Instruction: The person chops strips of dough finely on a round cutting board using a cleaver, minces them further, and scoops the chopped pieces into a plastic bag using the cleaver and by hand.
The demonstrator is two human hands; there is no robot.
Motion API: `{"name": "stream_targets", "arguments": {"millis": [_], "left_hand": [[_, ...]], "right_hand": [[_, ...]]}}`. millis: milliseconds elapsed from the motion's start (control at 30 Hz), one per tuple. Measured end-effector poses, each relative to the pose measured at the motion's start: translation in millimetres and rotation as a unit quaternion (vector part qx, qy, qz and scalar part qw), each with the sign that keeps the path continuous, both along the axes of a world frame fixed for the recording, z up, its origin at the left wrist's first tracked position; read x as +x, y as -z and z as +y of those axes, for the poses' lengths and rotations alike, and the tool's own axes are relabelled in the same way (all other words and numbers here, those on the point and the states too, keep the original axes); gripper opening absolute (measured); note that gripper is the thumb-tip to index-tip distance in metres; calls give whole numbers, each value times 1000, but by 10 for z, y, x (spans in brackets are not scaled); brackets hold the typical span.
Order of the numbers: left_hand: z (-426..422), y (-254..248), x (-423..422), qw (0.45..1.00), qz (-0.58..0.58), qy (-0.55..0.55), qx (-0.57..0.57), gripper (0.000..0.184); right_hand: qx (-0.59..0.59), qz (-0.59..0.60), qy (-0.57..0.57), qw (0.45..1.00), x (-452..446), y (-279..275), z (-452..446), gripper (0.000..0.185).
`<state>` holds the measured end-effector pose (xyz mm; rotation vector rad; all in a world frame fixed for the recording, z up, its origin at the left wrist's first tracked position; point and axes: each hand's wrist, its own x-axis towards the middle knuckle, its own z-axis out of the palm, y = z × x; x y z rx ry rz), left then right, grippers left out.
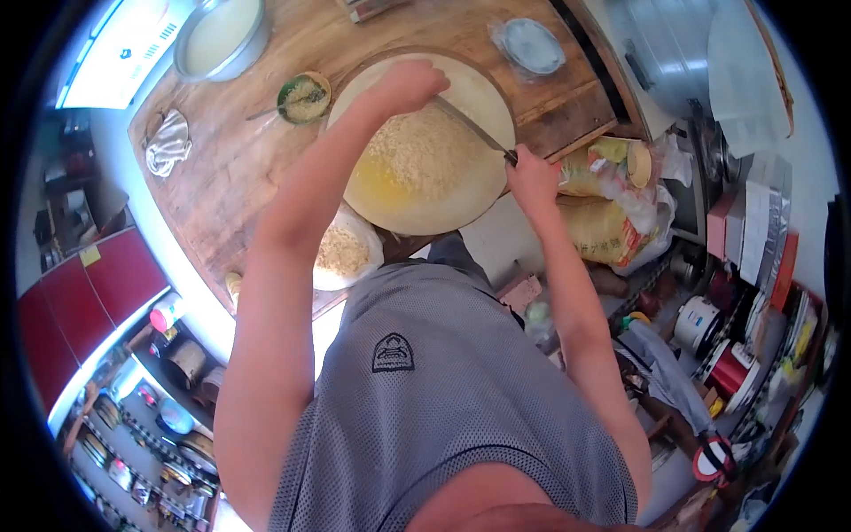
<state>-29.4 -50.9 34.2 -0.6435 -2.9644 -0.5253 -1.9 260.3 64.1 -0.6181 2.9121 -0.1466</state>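
A round pale board [430, 217] lies on the wooden table, bearing a spread heap of crumbly, chopped material [425, 146] with a yellow liquid patch [381, 177] at its lower left. Above the heap spans a long metal blade [474, 129] with a dark handle end. My right hand [534, 180] is closed round that handle at the board's right edge. At the blade's far end my left hand [412, 86] is closed, its fingers bent at the metal over the board's upper part.
On the wooden table [239, 177] are a green bowl [304, 97] with a utensil, a large metal basin [220, 40], a cloth [167, 144] and a plastic-wrapped container [532, 46]. A bag of crumbly material [344, 252] sits near my body. Sacks [598, 229] stand right.
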Motion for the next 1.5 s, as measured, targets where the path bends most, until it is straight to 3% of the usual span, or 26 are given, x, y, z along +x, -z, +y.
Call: {"name": "stream_targets", "arguments": {"millis": [233,333,400,533,633,700,833,1100,1233,1367,1500], "left_hand": [[-234,-304,344,999,-29,13,6,13],[-468,-433,574,997,-29,65,-28,17],[-601,-488,746,984,-129,69,-106,16],[-799,-560,1088,975,-168,91,-109,17],[-918,-502,1258,970,-204,76,-108,16],[-989,-448,1314,980,-152,106,-76,17],[-1025,-413,1419,970,-195,94,-114,15],[-992,-205,1408,980,-168,96,-53,14],[-838,-178,1106,976,-182,92,-80,14],[-566,-145,724,984,-115,126,-51,15],[-290,-434,553,987,-67,145,-30,17]], "right_hand": [[-45,-40,5,998,423,-477,-149,27],[-72,-143,-6,987,784,-449,-317,30],[-109,-235,-22,966,1078,-373,-457,33],[-123,-303,-31,945,1354,-293,-667,35],[-127,-300,-47,944,1439,-288,-740,34],[-131,-310,-49,940,1460,-308,-765,34],[-130,-324,-58,935,1495,-267,-778,34],[-135,-317,-46,938,1451,-107,-725,33],[-126,-310,-20,942,1293,-84,-598,34],[-106,-262,20,959,1130,-122,-380,33],[-97,-243,38,964,1045,-346,-178,32]]}}
